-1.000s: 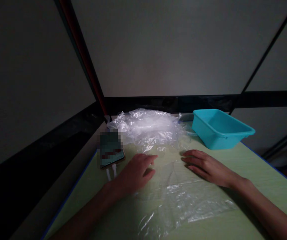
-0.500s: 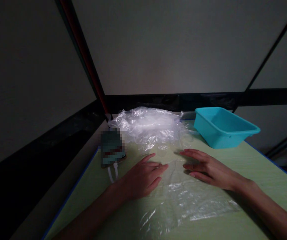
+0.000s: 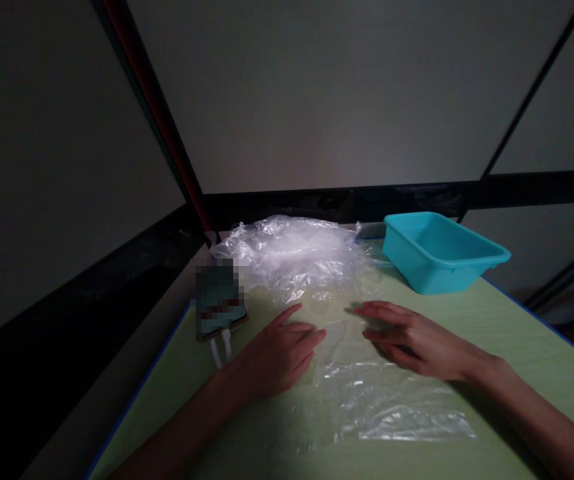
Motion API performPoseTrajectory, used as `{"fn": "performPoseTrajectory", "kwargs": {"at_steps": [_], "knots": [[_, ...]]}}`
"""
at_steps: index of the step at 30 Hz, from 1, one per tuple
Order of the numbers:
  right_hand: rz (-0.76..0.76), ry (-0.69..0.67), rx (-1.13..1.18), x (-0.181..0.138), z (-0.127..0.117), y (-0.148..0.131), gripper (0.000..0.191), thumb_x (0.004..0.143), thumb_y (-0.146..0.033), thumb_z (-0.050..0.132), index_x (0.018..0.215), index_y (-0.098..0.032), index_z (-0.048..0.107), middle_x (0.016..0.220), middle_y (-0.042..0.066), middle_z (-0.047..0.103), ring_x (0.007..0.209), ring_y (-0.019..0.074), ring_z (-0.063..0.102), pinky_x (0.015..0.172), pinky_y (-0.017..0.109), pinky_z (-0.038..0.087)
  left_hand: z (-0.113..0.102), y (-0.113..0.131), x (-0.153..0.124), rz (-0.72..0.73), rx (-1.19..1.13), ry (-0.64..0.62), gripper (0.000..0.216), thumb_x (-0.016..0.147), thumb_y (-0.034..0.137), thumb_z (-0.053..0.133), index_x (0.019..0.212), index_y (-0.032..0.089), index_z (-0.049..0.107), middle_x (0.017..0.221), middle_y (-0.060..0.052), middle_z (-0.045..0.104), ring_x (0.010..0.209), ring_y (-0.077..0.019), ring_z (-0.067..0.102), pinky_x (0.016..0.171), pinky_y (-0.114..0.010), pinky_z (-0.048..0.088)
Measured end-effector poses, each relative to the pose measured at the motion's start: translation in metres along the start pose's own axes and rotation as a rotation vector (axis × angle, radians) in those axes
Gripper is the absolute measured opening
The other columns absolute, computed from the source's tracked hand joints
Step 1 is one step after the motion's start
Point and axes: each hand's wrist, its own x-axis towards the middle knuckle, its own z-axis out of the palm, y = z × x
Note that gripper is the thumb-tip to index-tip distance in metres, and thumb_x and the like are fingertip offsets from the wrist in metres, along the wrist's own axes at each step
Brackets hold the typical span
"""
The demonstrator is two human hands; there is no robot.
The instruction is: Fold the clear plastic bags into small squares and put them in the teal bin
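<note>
A clear plastic bag [image 3: 391, 400] lies spread on the pale green table, its far end between my two hands. My left hand [image 3: 281, 353] rests over the bag's left side with fingers spread, palm down. Opposite it, my right hand [image 3: 407, 340] is at the bag's right side, fingers apart and pointing left. Neither hand grips anything; whether the fingertips press on the film I cannot tell. Beyond them sits a crumpled heap of clear plastic bags [image 3: 297, 253].
A turquoise plastic basin [image 3: 447, 260] stands at the table's back right. On the left a phone [image 3: 221, 297] with a blurred screen leans on a stand, a white cable [image 3: 227, 343] below it. The table [image 3: 531, 360] has a blue edge and backs onto a grey wall.
The near part of the bag lies flatter, and its left near corner has shifted. Both hands stay almost in place, still spread. The whole view has shifted slightly.
</note>
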Motion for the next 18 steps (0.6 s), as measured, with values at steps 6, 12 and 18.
{"fn": "performPoseTrajectory", "kwargs": {"at_steps": [6,12,18], "knots": [[-0.027,-0.034,0.003,0.002,-0.003,-0.009,0.035,0.073,-0.005,0.046,0.104,-0.012,0.062,0.136,0.012,0.04,0.125,0.0233,0.034,0.103,0.043,0.03,-0.001,-0.001,-0.001,-0.003,0.037,0.011,0.028,0.086,0.014,0.039,0.112,0.013,0.049,0.104,-0.007,0.063,0.099,-0.014,0.057,0.108,-0.04,0.018],[-0.039,-0.069,0.064,0.002,-0.005,-0.015,0.034,0.067,-0.004,0.048,0.095,-0.013,0.065,0.136,0.011,0.04,0.126,0.0242,0.031,0.104,0.041,0.028,0.002,0.0,0.001,-0.037,0.089,0.045,0.027,0.086,0.014,0.04,0.111,0.012,0.049,0.102,-0.008,0.064,0.098,-0.0145,0.058,0.107,-0.04,0.02],[-0.083,-0.073,0.109,0.002,0.001,-0.019,0.038,0.068,-0.004,0.049,0.1,-0.015,0.065,0.139,0.007,0.036,0.128,0.0258,0.027,0.104,0.043,0.028,0.006,-0.002,0.0,-0.039,0.097,0.04,0.028,0.086,0.014,0.04,0.113,0.011,0.047,0.103,-0.008,0.064,0.099,-0.0152,0.057,0.106,-0.041,0.02]]}}
